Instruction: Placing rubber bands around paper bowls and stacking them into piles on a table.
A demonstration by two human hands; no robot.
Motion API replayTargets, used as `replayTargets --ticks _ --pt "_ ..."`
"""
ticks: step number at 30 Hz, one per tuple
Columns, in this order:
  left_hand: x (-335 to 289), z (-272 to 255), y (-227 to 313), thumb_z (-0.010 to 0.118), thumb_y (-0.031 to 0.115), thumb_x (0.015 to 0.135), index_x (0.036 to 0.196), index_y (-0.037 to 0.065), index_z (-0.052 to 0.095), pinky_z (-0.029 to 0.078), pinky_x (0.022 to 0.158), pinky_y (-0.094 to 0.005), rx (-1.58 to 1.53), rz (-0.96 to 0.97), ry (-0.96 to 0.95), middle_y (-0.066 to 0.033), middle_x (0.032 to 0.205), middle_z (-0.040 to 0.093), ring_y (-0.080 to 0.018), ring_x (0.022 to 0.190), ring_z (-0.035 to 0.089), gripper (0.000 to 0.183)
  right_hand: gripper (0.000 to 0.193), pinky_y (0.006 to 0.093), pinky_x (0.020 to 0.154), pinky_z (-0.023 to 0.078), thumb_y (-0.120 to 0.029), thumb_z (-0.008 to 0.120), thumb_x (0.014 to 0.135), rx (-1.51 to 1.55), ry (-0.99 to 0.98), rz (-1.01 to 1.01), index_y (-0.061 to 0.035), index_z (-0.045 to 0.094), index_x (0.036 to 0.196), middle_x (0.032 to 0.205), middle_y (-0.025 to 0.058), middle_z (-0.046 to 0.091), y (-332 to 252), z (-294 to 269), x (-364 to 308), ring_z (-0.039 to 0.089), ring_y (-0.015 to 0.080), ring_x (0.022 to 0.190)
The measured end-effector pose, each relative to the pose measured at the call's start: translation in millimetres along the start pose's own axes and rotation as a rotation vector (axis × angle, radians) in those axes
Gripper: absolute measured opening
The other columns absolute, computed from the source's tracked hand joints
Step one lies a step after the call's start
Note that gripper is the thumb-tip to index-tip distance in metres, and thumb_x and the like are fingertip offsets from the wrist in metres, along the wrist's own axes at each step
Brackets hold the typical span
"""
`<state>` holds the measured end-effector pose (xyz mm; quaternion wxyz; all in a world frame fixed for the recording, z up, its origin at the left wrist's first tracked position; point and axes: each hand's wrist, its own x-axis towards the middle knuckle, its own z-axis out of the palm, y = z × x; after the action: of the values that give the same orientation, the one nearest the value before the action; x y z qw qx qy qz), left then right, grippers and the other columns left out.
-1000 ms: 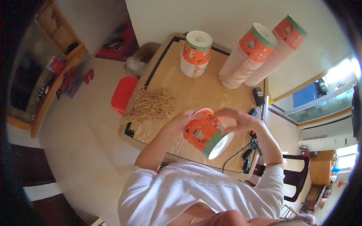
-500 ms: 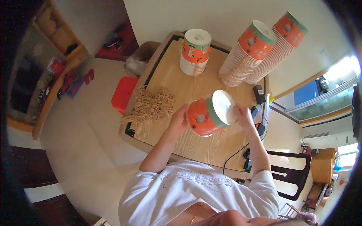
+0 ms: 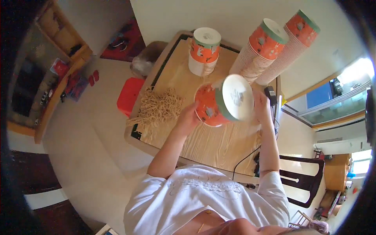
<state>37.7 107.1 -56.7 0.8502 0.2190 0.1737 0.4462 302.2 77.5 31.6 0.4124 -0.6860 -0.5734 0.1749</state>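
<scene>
Over the table, both hands hold an orange-and-green paper bucket (image 3: 209,103) tilted on its side, its white base turned to the right. My left hand (image 3: 190,116) grips it by the white rim on the left. My right hand (image 3: 261,103) is against the base end on the right, its fingertips partly hidden behind the bucket. Left of my left hand lies a tangled heap of tan twine (image 3: 158,105). Beyond the bucket stands a short stack of upside-down paper buckets (image 3: 204,53), with tan strands at its side.
Two tall leaning stacks of similar buckets, a nearer one (image 3: 258,49) and a farther one (image 3: 291,45), stand at the table's back right. Black adapters (image 3: 270,95) and a cable line the right edge. A red bin (image 3: 129,96) is left of the wooden table (image 3: 192,147); a dark chair (image 3: 303,180) stands right.
The bucket has moved away from me and slightly to the right, with both hands following. More of its white base now faces up toward me.
</scene>
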Motion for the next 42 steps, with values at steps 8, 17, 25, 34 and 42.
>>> replayTargets --ticks 8,17,25,34,42 --pt "10.1 61.9 35.4 0.057 0.020 0.086 0.123 0.007 0.044 0.044 0.091 -0.0341 -0.368 0.125 0.048 -0.0061 0.123 0.052 -0.0179 0.110 0.051 0.041 0.020 0.0293 0.078 0.044 -0.003 0.053 0.081 0.555 0.092 0.020 -0.0048 0.051 0.101 0.093 0.0050 0.056 20.9 80.3 -61.7 0.055 0.0158 0.087" --pt "13.4 73.5 39.3 0.062 0.010 0.081 0.125 0.009 0.041 0.042 0.095 -0.0376 -0.408 0.324 0.050 -0.0067 0.123 0.050 -0.0197 0.112 0.049 0.049 0.047 0.0343 0.098 0.034 0.000 0.061 0.074 0.407 -0.071 -0.097 -0.0022 0.043 0.118 0.117 0.0086 0.048 -38.3 120.8 -77.9 0.043 0.0184 0.116" --pt "5.2 61.6 56.3 0.058 0.025 0.085 0.128 0.010 0.037 0.038 0.094 -0.0398 -0.281 0.250 -0.040 -0.0072 0.125 0.047 -0.0219 0.112 0.046 0.050 0.010 0.0244 0.071 0.047 -0.002 0.058 0.083 0.784 -0.206 -0.011 -0.0013 0.055 0.093 0.088 0.0045 0.059 -24.3 126.0 -62.9 0.057 0.0112 0.083" --pt "-6.2 50.4 62.8 0.057 0.020 0.083 0.124 0.008 0.042 0.044 0.089 -0.0370 -0.284 0.169 0.117 -0.0075 0.121 0.051 -0.0198 0.109 0.049 0.045 0.009 0.0238 0.072 0.045 0.001 0.058 0.081 0.787 -0.097 0.026 -0.0020 0.056 0.089 0.084 0.0021 0.057 -10.7 82.9 -25.2 0.055 0.0099 0.078" --pt "-4.5 43.8 53.0 0.055 0.020 0.084 0.118 0.006 0.047 0.046 0.085 -0.0341 -0.233 0.194 0.184 -0.0064 0.116 0.055 -0.0184 0.102 0.054 0.037 0.010 0.0256 0.075 0.044 0.002 0.059 0.077 0.330 -0.047 -0.167 -0.0004 0.056 0.087 0.081 0.0034 0.058 -35.4 69.8 -12.3 0.056 0.0111 0.081"
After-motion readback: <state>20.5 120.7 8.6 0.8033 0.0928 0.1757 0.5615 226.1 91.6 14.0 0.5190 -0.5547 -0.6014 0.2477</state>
